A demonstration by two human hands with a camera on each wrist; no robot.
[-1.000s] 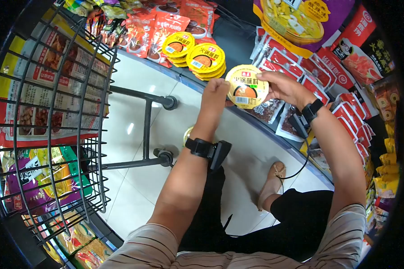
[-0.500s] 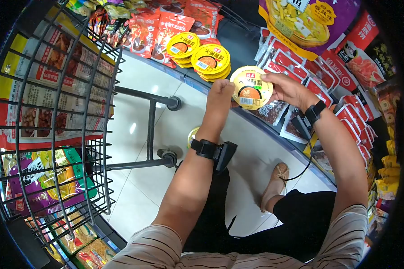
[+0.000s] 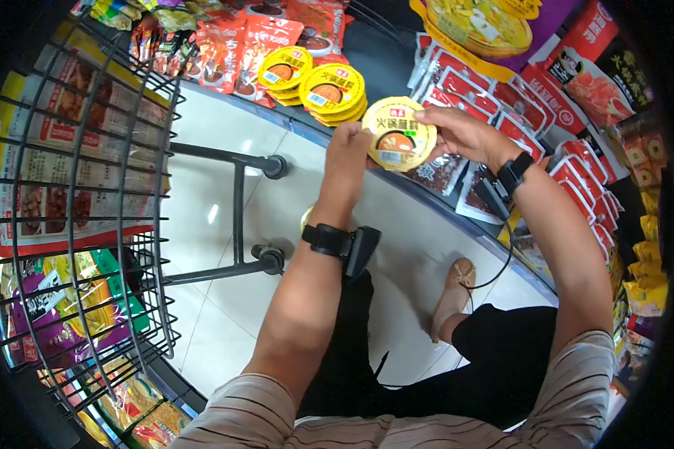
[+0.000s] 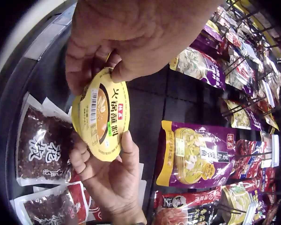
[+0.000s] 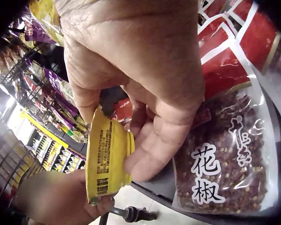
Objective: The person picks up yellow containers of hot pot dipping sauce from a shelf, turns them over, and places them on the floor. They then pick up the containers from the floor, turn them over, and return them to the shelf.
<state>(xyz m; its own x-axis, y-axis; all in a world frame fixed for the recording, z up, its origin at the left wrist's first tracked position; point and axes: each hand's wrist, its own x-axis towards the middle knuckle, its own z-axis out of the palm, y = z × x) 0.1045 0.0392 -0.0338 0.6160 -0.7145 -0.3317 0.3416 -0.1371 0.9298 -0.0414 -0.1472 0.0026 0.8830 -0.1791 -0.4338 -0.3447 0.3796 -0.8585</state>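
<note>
Between both hands is a round yellow tub of hot pot dipping sauce (image 3: 399, 135), its printed lid turned up toward the head camera. My left hand (image 3: 344, 161) pinches the tub's left edge between thumb and fingers. At the opposite edge my right hand (image 3: 468, 135) grips it, thumb on the lid's rim and fingers curled under the side. In the right wrist view the tub's printed yellow side (image 5: 107, 159) shows, with right fingers around its base. Stacks of matching yellow tubs (image 3: 333, 90) sit on the shelf just beyond the left hand.
A wire shopping cart (image 3: 75, 194) holding large food packets stands at the left. Red sauce pouches (image 3: 266, 52) lie beside the stacked tubs. Bags of Sichuan pepper (image 5: 225, 154) and red packets (image 3: 464, 93) line the shelf under and past the right hand. A purple pouch (image 4: 196, 154) stands behind.
Both hands keep hold of the tub, its lid tilting slightly between frames. The head view shifted a little, so tub, hands and cart now appear slightly further left and higher.
</note>
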